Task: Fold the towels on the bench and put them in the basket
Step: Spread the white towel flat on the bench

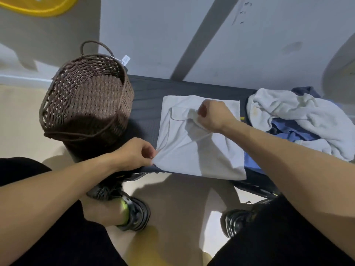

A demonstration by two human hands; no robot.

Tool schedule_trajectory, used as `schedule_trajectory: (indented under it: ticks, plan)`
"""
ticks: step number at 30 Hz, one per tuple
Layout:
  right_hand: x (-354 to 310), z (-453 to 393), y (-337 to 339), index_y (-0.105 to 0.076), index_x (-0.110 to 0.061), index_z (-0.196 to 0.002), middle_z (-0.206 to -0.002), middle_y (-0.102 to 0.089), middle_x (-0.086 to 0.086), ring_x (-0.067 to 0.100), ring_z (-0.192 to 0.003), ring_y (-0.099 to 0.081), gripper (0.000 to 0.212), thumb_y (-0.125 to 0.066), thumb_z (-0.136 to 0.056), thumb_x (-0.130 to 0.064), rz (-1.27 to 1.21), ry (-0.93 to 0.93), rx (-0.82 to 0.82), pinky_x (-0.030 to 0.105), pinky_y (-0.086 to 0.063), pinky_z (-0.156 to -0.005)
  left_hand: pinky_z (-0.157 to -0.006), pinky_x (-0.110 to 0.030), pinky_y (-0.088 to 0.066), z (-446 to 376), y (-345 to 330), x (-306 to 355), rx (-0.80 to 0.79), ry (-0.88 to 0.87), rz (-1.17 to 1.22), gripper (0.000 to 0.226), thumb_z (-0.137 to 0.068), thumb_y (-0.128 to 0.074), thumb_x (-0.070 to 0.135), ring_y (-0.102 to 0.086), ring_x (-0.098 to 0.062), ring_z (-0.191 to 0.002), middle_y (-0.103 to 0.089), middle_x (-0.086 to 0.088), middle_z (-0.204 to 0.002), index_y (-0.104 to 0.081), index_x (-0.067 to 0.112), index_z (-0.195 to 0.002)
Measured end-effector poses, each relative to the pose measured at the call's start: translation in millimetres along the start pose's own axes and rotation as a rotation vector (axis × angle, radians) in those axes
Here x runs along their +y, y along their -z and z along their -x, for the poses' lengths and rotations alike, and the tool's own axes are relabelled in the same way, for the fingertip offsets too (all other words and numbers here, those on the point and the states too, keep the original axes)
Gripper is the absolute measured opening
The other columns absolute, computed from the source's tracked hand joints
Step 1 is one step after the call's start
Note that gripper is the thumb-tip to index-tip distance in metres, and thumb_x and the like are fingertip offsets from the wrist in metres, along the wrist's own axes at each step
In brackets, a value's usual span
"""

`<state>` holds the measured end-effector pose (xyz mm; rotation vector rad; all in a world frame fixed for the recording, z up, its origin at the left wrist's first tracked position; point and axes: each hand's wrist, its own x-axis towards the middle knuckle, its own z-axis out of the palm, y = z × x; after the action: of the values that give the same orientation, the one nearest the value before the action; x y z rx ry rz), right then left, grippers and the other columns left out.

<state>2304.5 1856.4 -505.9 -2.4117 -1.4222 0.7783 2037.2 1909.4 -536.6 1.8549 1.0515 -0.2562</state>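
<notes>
My left hand is pinching the near-left corner of a white towel, fingers curled tight on the fabric right at the near edge of the tabletop. My right hand is further out, bunched around a fold of the same towel near its middle, lifting it a bit so the cloth tents up and wrinkles under my knuckles. The two hands are well apart from each other. The rest of the towel lies mostly flat on the dark tabletop, with its near edge hanging slightly over.

Off to the right there's a messy pile of more laundry, a crumpled white towel on top of some blue cloth, just beside the one I'm working on. To the left, the brown woven basket sits at the end of the tabletop, handles up. Below it all, my black shoes on the beige floor.
</notes>
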Motion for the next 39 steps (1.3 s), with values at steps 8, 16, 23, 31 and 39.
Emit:
schedule_trajectory:
  ticks: [8, 16, 23, 31, 39]
  plan:
    - [-39, -81, -31, -0.063, -0.009, -0.118, -0.120, -0.066, 0.007, 0.026, -0.112, -0.059, 0.026, -0.058, -0.093, -0.015, 0.003, 0.171, -0.030, 0.021, -0.038, -0.086, -0.059, -0.012, -0.042, 3, -11, -19, -0.067, 0.040, 0.048, 0.019, -0.079, -0.079, 0.022, -0.061, 0.002, -0.062, -0.068, 0.015, -0.065, -0.070, 0.028, -0.063]
    - [-43, -122, -45, -0.057, -0.020, -0.117, -0.123, -0.044, 0.008, 0.029, -0.120, -0.037, 0.038, -0.066, -0.085, -0.039, 0.190, 0.036, -0.167, 0.044, -0.038, -0.101, -0.052, -0.015, -0.042, 2, -2, -35, -0.093, 0.069, 0.190, 0.010, -0.084, -0.074, 0.023, -0.054, -0.001, -0.052, -0.068, 0.005, -0.064, -0.070, 0.018, -0.076]
    - [-60, -147, -34, -0.060, -0.017, -0.087, -0.077, -0.058, -0.006, 0.020, -0.082, -0.056, 0.012, -0.068, -0.083, -0.025, 0.098, 0.118, -0.149, 0.026, -0.044, -0.066, -0.054, -0.020, -0.050, -2, -7, -48, -0.047, 0.105, 0.254, 0.009, -0.080, -0.077, 0.025, -0.061, -0.006, -0.058, -0.073, -0.001, -0.073, -0.072, 0.020, -0.074]
    - [-76, -168, -49, -0.070, -0.019, -0.084, -0.090, -0.072, 0.001, 0.020, -0.090, -0.066, 0.005, -0.070, -0.083, -0.024, 0.041, 0.092, -0.013, 0.027, -0.051, -0.075, -0.047, -0.024, -0.050, -8, -11, -52, -0.016, 0.135, 0.213, 0.011, -0.079, -0.075, 0.022, -0.058, -0.011, -0.044, -0.069, -0.001, -0.058, -0.067, 0.019, -0.073]
    - [-58, -98, -31, -0.063, -0.021, -0.082, -0.074, -0.062, -0.014, 0.007, -0.063, -0.055, 0.037, -0.087, -0.066, -0.045, 0.033, 0.255, -0.224, 0.015, -0.043, -0.058, -0.042, -0.018, -0.041, -8, -10, -43, -0.077, 0.132, 0.183, 0.017, -0.083, -0.074, 0.035, -0.054, -0.006, -0.044, -0.066, 0.003, -0.065, -0.068, 0.022, -0.074]
